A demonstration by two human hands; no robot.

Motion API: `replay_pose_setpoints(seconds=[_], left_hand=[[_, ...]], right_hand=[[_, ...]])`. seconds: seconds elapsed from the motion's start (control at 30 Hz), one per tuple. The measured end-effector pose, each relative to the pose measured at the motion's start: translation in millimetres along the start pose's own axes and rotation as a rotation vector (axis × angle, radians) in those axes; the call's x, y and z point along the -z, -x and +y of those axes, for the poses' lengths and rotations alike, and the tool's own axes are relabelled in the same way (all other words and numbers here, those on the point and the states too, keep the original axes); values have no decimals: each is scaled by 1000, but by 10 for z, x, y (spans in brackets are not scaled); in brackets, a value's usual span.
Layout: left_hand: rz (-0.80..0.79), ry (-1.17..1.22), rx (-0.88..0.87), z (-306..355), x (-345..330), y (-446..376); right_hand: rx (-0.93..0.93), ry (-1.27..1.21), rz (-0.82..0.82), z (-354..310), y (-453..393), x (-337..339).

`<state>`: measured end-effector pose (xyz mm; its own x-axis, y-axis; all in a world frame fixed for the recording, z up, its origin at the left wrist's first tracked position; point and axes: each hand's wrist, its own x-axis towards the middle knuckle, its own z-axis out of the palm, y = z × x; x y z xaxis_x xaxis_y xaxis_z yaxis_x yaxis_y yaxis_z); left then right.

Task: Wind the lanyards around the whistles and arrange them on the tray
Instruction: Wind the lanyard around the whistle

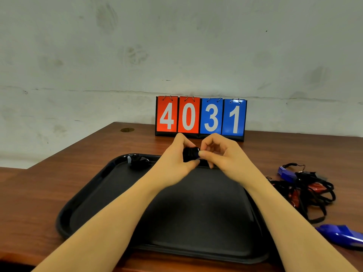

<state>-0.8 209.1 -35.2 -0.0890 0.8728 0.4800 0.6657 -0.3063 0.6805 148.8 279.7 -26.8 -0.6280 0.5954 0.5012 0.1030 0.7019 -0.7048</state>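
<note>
Over the far edge of the black tray (94, 195), my left hand (172, 160) grips a whistle wrapped in black lanyard (190, 154). My right hand (220, 154) pinches the bundle's right end with thumb and forefinger. One wound whistle bundle (139, 160) lies in the tray's far left corner. Right of the tray a tangle of black lanyards (310, 193) holds a blue whistle (285, 173) and red whistles (316, 187). Another blue whistle (341, 235) lies at the right edge, nearer to me.
A flip scoreboard (200, 116) reading 4031 stands at the back of the wooden table (39, 189), against a pale wall. The table's left part steps back behind the tray's left side.
</note>
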Motion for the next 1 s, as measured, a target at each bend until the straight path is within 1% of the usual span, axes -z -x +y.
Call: replay_pose_setpoints(seconds=[0.13, 0.3, 0.43, 0.57, 0.73, 0.8, 0.87, 1.0], left_hand=[[46, 6, -18, 34, 12, -19], [104, 70, -19, 70, -12, -30], [98, 70, -23, 118, -6, -68], [70, 17, -17, 159, 100, -90], [111, -97, -73, 169, 317, -31], [111, -121, -80, 147, 425, 56], [114, -118, -52, 107, 518, 154], [85, -174, 10, -22, 744, 336]], right_hand=[[-34, -190, 26, -6, -7, -13], [-60, -295, 59, -54, 1, -19], [-90, -241, 104, -137, -35, -11], [-152, -130, 107, -244, -116, -8], [-223, -42, 93, -386, -134, -96], [-232, -29, 95, -441, -115, -192], [-251, -19, 91, -486, -103, -298], [-361, -129, 65, -586, -116, -555]])
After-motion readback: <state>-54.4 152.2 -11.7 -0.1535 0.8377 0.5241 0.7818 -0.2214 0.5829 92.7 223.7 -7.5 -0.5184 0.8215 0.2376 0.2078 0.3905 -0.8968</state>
